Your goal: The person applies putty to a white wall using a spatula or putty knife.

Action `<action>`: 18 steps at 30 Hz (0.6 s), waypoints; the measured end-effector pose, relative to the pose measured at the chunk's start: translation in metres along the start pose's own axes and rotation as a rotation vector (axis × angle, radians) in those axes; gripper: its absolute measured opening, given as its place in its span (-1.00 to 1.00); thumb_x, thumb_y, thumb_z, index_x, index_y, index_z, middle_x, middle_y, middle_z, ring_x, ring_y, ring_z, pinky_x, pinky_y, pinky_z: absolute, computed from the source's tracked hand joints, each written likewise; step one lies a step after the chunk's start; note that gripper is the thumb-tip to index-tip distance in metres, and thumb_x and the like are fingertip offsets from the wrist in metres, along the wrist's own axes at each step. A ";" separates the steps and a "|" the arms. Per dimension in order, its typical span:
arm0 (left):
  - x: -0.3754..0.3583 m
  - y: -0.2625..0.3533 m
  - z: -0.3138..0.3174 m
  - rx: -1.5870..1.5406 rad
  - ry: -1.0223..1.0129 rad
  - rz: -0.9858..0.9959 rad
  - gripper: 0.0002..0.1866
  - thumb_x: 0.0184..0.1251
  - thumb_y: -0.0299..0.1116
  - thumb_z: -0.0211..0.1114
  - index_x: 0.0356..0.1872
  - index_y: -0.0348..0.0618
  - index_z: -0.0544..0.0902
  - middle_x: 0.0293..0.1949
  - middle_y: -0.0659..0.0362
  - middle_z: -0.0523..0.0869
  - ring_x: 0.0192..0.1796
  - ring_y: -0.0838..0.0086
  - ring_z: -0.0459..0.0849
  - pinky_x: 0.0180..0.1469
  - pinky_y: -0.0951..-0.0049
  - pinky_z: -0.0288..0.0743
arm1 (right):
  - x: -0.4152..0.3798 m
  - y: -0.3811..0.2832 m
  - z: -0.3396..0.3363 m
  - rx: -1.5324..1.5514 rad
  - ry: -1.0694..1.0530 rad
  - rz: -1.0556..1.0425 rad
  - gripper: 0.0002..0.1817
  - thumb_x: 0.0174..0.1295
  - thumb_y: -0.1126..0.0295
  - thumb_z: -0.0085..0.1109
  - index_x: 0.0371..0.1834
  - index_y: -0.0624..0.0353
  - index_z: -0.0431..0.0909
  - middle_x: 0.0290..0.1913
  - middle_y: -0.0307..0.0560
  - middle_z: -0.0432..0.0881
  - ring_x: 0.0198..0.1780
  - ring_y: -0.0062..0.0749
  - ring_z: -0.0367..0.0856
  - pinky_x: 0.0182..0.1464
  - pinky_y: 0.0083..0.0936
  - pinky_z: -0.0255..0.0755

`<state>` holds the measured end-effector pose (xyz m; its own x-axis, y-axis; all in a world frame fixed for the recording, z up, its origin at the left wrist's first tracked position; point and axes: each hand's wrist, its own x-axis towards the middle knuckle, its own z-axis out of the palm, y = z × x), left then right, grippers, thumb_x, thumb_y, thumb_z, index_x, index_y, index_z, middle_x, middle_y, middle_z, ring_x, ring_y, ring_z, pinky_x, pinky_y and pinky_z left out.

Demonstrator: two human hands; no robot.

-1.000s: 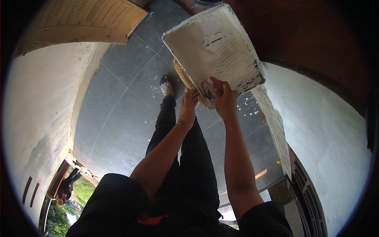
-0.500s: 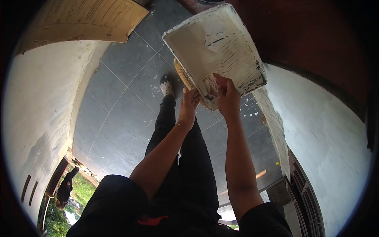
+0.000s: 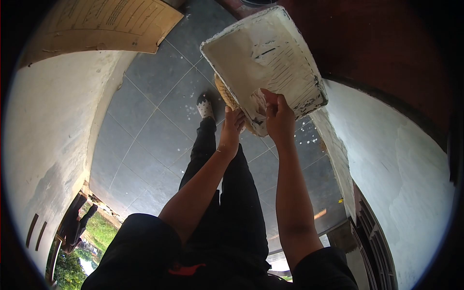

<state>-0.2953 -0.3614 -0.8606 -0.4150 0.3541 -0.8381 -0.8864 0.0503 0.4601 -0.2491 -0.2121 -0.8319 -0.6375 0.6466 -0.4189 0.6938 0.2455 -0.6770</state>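
A paint-stained white tray [image 3: 270, 58] with a ridged slope lies tilted at the upper middle. Beneath its left side shows a tan, patterned object [image 3: 224, 92]. My left hand [image 3: 232, 129] is at the tray's lower left edge, fingers apart and touching the rim, with nothing seen in its grasp. Over the tray's lower end, my right hand [image 3: 279, 116] is closed, thumb and fingers pinched together. Beside its fingertips is a thin whitish patch [image 3: 258, 100], and whether the fingers hold it is unclear.
Grey floor tiles [image 3: 140, 140] carry white paint spots. Cardboard [image 3: 106, 24] is at the upper left, a dark red surface [image 3: 372, 58] at the upper right. Pale walls stand on both sides. A dark figure, seemingly a person [image 3: 75, 232], is near the lower left opening.
The dark figure at the lower left has shifted slightly. Both of my hands and the tray have stayed almost where they were, with a very small shift of the view.
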 end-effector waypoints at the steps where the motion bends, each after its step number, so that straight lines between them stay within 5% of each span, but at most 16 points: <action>1: 0.000 0.000 0.000 0.001 -0.001 -0.002 0.03 0.49 0.45 -0.28 0.47 -0.49 0.21 0.42 -0.15 0.38 0.48 0.17 0.33 0.59 0.22 0.04 | -0.002 -0.001 0.001 0.000 0.001 0.002 -0.83 0.37 0.44 0.02 -0.03 0.19 0.50 -0.11 0.18 0.73 -0.06 0.15 0.70 -0.07 0.00 0.55; 9: 0.001 0.002 -0.001 0.015 -0.005 -0.009 0.05 0.48 0.46 -0.29 0.47 -0.49 0.21 0.40 -0.15 0.40 0.48 0.17 0.34 0.59 0.22 0.04 | -0.002 0.005 0.009 -0.179 -0.151 -0.051 -0.84 0.34 0.43 0.05 -0.07 0.19 0.46 -0.15 0.20 0.72 -0.06 0.18 0.69 -0.09 0.02 0.53; 13: 0.002 0.007 -0.001 0.026 -0.012 -0.002 0.06 0.47 0.48 -0.30 0.47 -0.49 0.22 0.41 -0.15 0.40 0.49 0.17 0.34 0.59 0.21 0.04 | -0.001 0.001 0.004 -0.014 -0.065 -0.052 -0.86 0.33 0.42 0.06 -0.11 0.19 0.45 -0.16 0.20 0.72 -0.07 0.18 0.69 -0.10 0.02 0.53; 16: 0.002 0.007 -0.001 0.034 -0.009 0.003 0.06 0.46 0.48 -0.30 0.47 -0.49 0.22 0.41 -0.15 0.40 0.49 0.17 0.34 0.59 0.21 0.04 | -0.003 -0.007 -0.001 -0.199 -0.042 0.027 -0.87 0.34 0.43 0.04 -0.11 0.20 0.45 -0.15 0.18 0.73 -0.07 0.18 0.69 -0.09 0.01 0.53; 18: 0.004 0.007 0.000 0.037 -0.010 0.004 0.06 0.46 0.49 -0.30 0.47 -0.49 0.23 0.41 -0.15 0.40 0.48 0.17 0.34 0.58 0.21 0.04 | -0.001 -0.005 0.002 -0.260 -0.183 0.042 -0.85 0.35 0.45 0.02 -0.07 0.19 0.46 -0.10 0.14 0.73 -0.04 0.15 0.70 -0.08 -0.01 0.54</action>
<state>-0.3035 -0.3595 -0.8606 -0.4158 0.3640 -0.8334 -0.8767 0.0833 0.4738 -0.2528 -0.2158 -0.8293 -0.6398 0.5251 -0.5611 0.7681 0.4126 -0.4897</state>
